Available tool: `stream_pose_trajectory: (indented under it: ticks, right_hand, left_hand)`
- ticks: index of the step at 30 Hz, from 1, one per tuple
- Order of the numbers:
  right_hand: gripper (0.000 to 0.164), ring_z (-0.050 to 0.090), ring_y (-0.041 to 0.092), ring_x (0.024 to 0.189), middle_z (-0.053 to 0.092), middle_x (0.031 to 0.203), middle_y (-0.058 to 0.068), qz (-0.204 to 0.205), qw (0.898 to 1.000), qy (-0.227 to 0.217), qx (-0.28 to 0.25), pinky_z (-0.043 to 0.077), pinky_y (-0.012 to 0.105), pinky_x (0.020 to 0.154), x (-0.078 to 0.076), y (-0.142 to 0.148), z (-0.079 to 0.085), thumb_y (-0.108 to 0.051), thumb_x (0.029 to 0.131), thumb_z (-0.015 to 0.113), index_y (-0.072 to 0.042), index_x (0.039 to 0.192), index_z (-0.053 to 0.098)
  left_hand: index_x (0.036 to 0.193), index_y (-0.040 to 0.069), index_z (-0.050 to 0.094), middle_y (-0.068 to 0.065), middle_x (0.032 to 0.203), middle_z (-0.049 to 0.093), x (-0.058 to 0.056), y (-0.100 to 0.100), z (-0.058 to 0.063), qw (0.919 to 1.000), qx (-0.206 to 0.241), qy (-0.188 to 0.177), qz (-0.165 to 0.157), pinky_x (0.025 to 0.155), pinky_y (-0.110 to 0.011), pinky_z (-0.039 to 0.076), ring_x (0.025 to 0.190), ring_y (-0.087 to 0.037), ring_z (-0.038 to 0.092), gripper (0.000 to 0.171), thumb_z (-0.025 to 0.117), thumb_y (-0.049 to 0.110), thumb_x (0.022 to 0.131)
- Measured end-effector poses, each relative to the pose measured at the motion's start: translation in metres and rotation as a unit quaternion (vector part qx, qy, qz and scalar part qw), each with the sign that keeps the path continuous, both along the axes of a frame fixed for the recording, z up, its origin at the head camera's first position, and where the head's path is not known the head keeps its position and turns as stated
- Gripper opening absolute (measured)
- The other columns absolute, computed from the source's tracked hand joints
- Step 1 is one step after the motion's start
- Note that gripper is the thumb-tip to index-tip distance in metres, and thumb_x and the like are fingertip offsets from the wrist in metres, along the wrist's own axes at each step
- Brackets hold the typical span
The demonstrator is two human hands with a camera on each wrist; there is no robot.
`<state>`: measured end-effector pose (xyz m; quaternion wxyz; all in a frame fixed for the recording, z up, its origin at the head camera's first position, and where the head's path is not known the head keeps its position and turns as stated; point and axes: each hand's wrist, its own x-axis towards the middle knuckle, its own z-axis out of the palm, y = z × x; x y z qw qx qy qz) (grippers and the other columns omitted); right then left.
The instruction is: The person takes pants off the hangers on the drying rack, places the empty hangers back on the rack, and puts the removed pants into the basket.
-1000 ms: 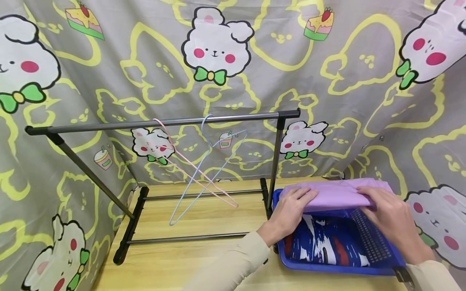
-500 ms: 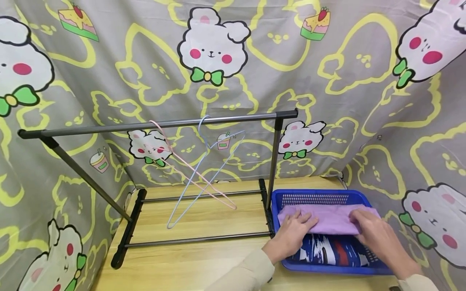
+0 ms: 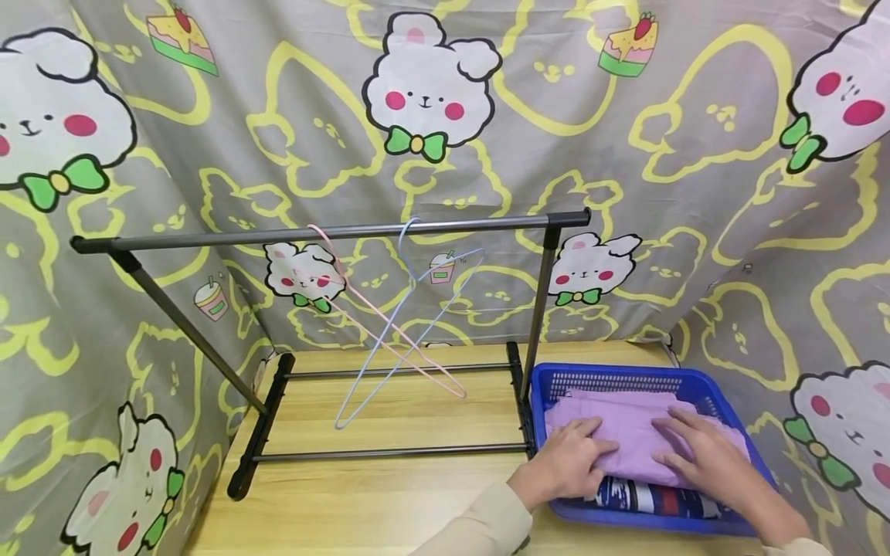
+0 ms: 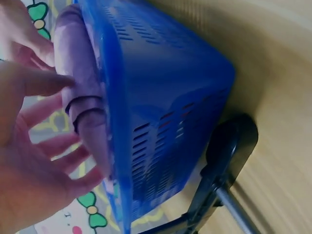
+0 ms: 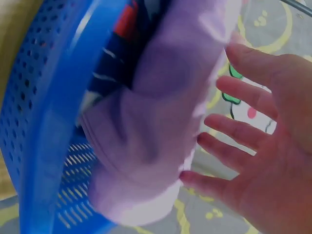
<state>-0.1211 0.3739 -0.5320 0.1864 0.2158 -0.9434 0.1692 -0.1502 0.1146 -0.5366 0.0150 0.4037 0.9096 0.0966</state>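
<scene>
A folded purple garment [image 3: 615, 405] lies in the blue plastic basket [image 3: 619, 369], over a navy, white and red patterned garment [image 3: 650, 498] whose near part shows. My left hand [image 3: 568, 457] rests on the left part of the purple cloth, fingers extended. In the left wrist view its fingers are spread along the folded edge of the purple garment [image 4: 78, 53], level with the basket rim. My right hand [image 3: 712, 455] is over the right part, fingers spread and relaxed. The right wrist view shows those fingertips right at the purple surface [image 5: 161, 97], gripping nothing.
A black metal clothes rack [image 3: 348, 232] stands on the wooden table [image 3: 361, 502] left of the basket. A pink hanger [image 3: 375, 313] and a blue hanger [image 3: 375, 344] hang crossed from its rail. Patterned grey curtains [image 3: 549, 147] enclose the back and sides.
The purple garment has come down from above the basket's back into it, onto the patterned garment. Both hands moved down with it, and the right hand's fingers have let go and spread.
</scene>
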Motion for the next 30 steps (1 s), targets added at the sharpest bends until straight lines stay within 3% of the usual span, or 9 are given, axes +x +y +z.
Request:
stream_pose_trajectory:
  ticks: [3, 5, 10, 12, 15, 22, 30]
  right_hand:
    - [0.064, 0.059, 0.062, 0.106, 0.059, 0.121, 0.041, -0.004, 1.000, -0.023, 0.007, 0.047, 0.071, 0.080, 0.000, -0.006, -0.007, -0.024, 0.063, 0.095, 0.002, 0.116, 0.070]
    - [0.069, 0.054, 0.064, 0.112, 0.055, 0.127, 0.043, -0.020, 0.998, -0.056, 0.016, 0.044, 0.078, 0.080, 0.003, -0.011, -0.009, -0.028, 0.067, 0.094, 0.001, 0.123, 0.066]
    - [0.076, 0.036, 0.069, 0.127, 0.040, 0.143, 0.043, -0.072, 0.981, -0.175, 0.037, 0.023, 0.093, 0.083, 0.006, -0.019, -0.011, -0.040, 0.083, 0.083, -0.008, 0.145, 0.051]
    - [0.079, 0.031, 0.070, 0.130, 0.037, 0.146, 0.043, -0.079, 0.976, -0.199, 0.042, 0.020, 0.094, 0.085, 0.005, -0.021, -0.013, -0.042, 0.085, 0.080, -0.010, 0.148, 0.047]
    - [0.081, 0.030, 0.071, 0.130, 0.035, 0.146, 0.044, -0.079, 0.974, -0.210, 0.042, 0.019, 0.094, 0.085, 0.005, -0.022, -0.016, -0.042, 0.085, 0.080, -0.011, 0.151, 0.044]
    - [0.080, 0.031, 0.071, 0.129, 0.036, 0.145, 0.045, -0.081, 0.970, -0.223, 0.048, 0.021, 0.094, 0.084, 0.004, -0.016, -0.021, -0.043, 0.086, 0.079, -0.010, 0.150, 0.044]
    - [0.077, 0.032, 0.071, 0.128, 0.037, 0.145, 0.044, -0.087, 0.968, -0.231, 0.056, 0.020, 0.094, 0.084, 0.001, -0.020, -0.022, -0.045, 0.086, 0.078, -0.010, 0.147, 0.046]
  left_hand:
    - [0.146, 0.043, 0.055, -0.004, 0.163, 0.036, 0.003, 0.003, -0.003, 0.9994, -0.004, -0.010, 0.031, 0.114, -0.047, 0.037, 0.148, -0.026, 0.036, 0.043, 0.057, 0.041, 0.104]
    - [0.149, 0.044, 0.051, -0.006, 0.164, 0.034, 0.006, 0.006, -0.004, 0.9989, -0.015, -0.010, 0.043, 0.115, -0.048, 0.035, 0.149, -0.031, 0.033, 0.047, 0.059, 0.039, 0.103]
    - [0.159, 0.036, 0.037, -0.006, 0.168, 0.023, 0.013, 0.014, -0.007, 0.9960, -0.017, -0.052, 0.071, 0.115, -0.047, 0.035, 0.151, -0.032, 0.028, 0.082, 0.078, 0.022, 0.089]
    - [0.161, 0.032, 0.034, -0.005, 0.169, 0.018, 0.013, 0.015, -0.008, 0.9947, -0.020, -0.064, 0.077, 0.116, -0.044, 0.034, 0.151, -0.030, 0.026, 0.092, 0.082, 0.019, 0.083]
    - [0.161, 0.029, 0.035, -0.004, 0.170, 0.017, 0.013, 0.016, -0.010, 0.9935, -0.031, -0.078, 0.077, 0.118, -0.041, 0.032, 0.152, -0.028, 0.025, 0.096, 0.084, 0.016, 0.079]
    - [0.160, 0.031, 0.037, 0.000, 0.168, 0.023, 0.008, 0.019, -0.013, 0.9895, -0.031, -0.122, 0.071, 0.119, -0.035, 0.029, 0.153, -0.022, 0.024, 0.088, 0.081, 0.017, 0.085]
    - [0.157, 0.028, 0.043, -0.001, 0.166, 0.030, 0.007, 0.017, -0.017, 0.9913, -0.010, -0.107, 0.076, 0.117, -0.037, 0.032, 0.150, -0.025, 0.030, 0.090, 0.083, 0.014, 0.078]
